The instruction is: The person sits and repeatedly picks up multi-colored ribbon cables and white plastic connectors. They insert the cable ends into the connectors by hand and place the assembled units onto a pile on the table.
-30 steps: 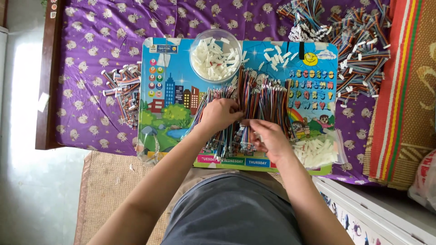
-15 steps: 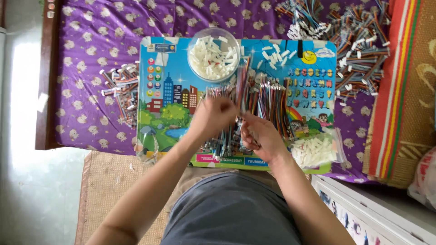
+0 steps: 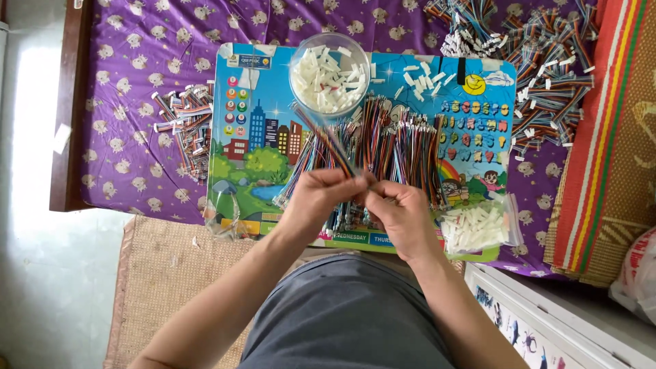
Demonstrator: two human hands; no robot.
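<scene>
My left hand and right hand meet at the centre of the frame, fingers of both closed on one multicoloured wire strip that slants up-left toward the clear bowl of white connectors. I pinch it close so its lower end sits between my fingertips. Loose wire strips lie fanned on the colourful picture board, within reach. A bag of white connectors rests at lower right. My fingers hide the strip's lower end, so whether a connector is there I cannot tell.
</scene>
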